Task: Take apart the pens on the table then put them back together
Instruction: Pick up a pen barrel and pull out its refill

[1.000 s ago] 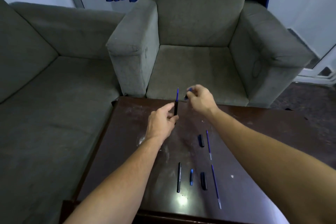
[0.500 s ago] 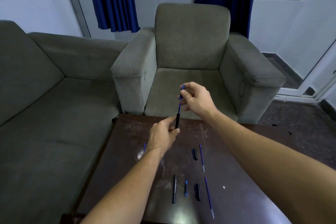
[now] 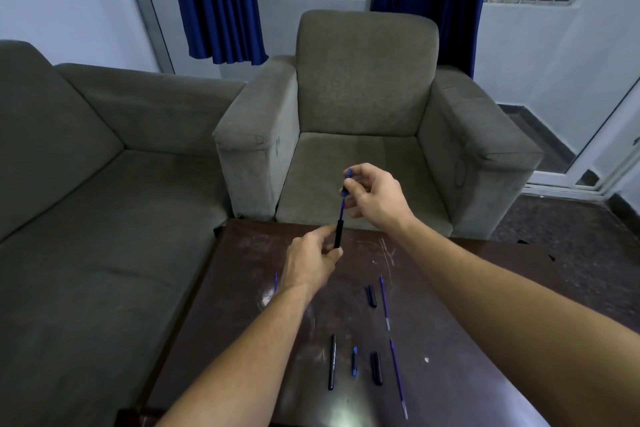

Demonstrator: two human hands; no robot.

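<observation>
My left hand (image 3: 313, 258) pinches a black pen barrel (image 3: 339, 234), held nearly upright above the far end of the dark table (image 3: 450, 288). A blue refill (image 3: 342, 210) sticks out of the barrel's top. My right hand (image 3: 375, 196) pinches a blue tip piece (image 3: 347, 182) over the refill's upper end. Loose parts lie on the table: a black barrel (image 3: 332, 361), a small blue tip piece (image 3: 354, 361), two black caps (image 3: 376, 368) (image 3: 371, 295) and two blue refills (image 3: 398, 378) (image 3: 384, 302).
A grey armchair (image 3: 367, 121) stands just beyond the table's far edge. A grey sofa (image 3: 86, 201) runs along the left side. Another thin blue piece (image 3: 276, 282) lies on the table by my left wrist. Blue curtains hang at the windows behind.
My right hand has brought the blue tip piece over the refill standing out of the barrel. Both hands have risen a little and the view has tilted upward.
</observation>
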